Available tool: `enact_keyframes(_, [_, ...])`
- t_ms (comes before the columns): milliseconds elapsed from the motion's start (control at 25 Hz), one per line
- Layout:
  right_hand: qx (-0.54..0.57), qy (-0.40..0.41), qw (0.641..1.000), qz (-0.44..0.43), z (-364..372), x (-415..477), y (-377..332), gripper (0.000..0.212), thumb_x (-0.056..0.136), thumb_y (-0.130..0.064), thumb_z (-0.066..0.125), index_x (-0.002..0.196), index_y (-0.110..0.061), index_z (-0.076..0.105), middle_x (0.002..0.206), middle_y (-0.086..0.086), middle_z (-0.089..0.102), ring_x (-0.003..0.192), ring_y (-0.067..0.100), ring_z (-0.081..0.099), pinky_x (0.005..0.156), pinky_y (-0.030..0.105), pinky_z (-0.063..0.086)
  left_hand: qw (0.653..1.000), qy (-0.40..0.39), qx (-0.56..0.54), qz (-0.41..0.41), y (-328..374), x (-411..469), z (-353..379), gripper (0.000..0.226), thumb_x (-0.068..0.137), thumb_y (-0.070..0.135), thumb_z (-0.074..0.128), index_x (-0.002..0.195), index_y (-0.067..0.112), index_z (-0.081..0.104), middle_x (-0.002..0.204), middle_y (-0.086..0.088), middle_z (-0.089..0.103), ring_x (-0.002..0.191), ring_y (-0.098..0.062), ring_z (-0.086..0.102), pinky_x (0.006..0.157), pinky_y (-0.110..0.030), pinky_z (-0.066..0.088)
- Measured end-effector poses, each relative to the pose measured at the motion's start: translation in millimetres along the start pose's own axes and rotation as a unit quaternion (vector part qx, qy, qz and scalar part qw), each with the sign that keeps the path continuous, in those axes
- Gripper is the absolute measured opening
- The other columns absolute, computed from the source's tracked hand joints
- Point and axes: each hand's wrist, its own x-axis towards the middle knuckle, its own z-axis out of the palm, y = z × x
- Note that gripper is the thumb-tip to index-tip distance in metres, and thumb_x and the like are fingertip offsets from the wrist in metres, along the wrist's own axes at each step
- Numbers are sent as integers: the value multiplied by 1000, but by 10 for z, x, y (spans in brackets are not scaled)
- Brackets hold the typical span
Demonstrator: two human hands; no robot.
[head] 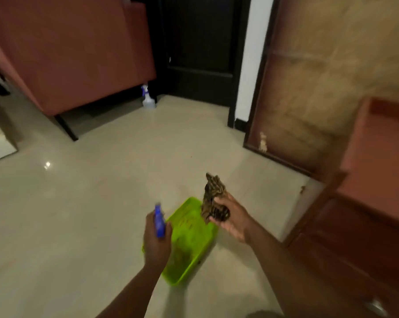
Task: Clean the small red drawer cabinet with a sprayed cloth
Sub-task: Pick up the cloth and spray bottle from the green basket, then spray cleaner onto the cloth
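My left hand (156, 242) is closed around a spray bottle with a blue head (159, 221), nozzle turned toward the right. My right hand (234, 216) grips a crumpled dark patterned cloth (213, 198), held up palm-inward a short way from the nozzle. Both hands hover above a lime-green plastic tray (194, 255) on the floor. The small red drawer cabinet (363, 203) stands at the right edge of the view, its top and drawer fronts visible; neither hand touches it.
A red sofa (74, 49) on black legs fills the upper left. A second clear spray bottle (147, 97) stands on the floor by its corner. A dark door (200, 42) is at the back, a brown-framed panel (320, 76) leans at right. Pale tiled floor (79, 214) spreads left.
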Motion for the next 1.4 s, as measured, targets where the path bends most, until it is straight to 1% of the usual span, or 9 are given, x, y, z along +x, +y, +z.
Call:
enact_keyframes(120, [5,4,996,-93,-125,-660,-747,29,87,-34,67,115,-31,61,102,0,77,88,14,74,63,26,56,1000,-6,13,13,382,88,77,29,84,5,68,103,22,53,86,-5,62,82,-37,63,70,-34,42])
enact_keyframes(200, [4,38,988,-152,-221,-1122,-1207,39,76,-45,70,111,-27,66,95,0,79,79,12,76,60,25,57,999,-18,23,41,848,153,188,27,83,11,69,94,28,51,77,-2,63,74,-36,63,65,-37,43])
enact_keyframes(280, [26,69,977,-198,-330,-1570,-1609,54,70,-50,70,115,-20,68,101,3,78,85,15,76,68,32,59,995,-42,5,93,1433,180,290,24,84,12,67,89,28,50,70,-1,62,66,-30,61,61,-39,45])
enact_keyframes(400, [58,83,956,-277,-531,-2235,-2123,54,70,-47,68,114,-16,68,101,6,78,88,20,76,71,40,61,978,-79,-61,181,2432,166,481,16,84,13,65,88,21,51,68,-7,62,62,-28,61,59,-40,49])
enact_keyframes(600, [78,106,912,-388,-821,-3144,-2723,35,93,-37,56,113,-12,68,108,12,74,101,29,69,86,49,56,946,-89,-141,277,4013,19,847,13,85,23,61,88,13,54,74,-11,62,68,-31,60,65,-42,51])
enact_keyframes(840, [59,179,865,-464,-1088,-3948,-3216,54,95,-35,53,139,-4,53,135,20,59,124,36,57,105,53,46,920,-162,-118,336,5380,-329,1094,16,80,24,56,88,10,56,73,-4,58,73,-32,61,67,-43,53])
enact_keyframes(1120, [53,185,845,-499,-1547,-4373,-3281,73,89,-64,47,136,-8,57,134,19,62,124,35,60,90,47,57,887,-314,-137,311,5844,-944,1270,31,79,32,56,84,2,62,75,-19,71,73,-33,71,67,-50,58])
enact_keyframes(1320, [54,177,854,-486,-1694,-4368,-3201,71,89,-66,44,133,-12,60,126,17,68,109,32,70,84,47,58,858,-387,-159,297,5701,-1329,1381,32,86,35,58,62,15,55,55,0,66,50,-4,68,47,-24,46])
enact_keyframes(1400, [57,171,857,-483,-1739,-4332,-3177,67,89,-63,45,130,-13,62,123,16,69,105,31,72,83,48,58,853,-380,-178,311,5719,-1351,1371,32,87,36,60,60,20,51,54,2,64,52,-4,69,47,-22,43])
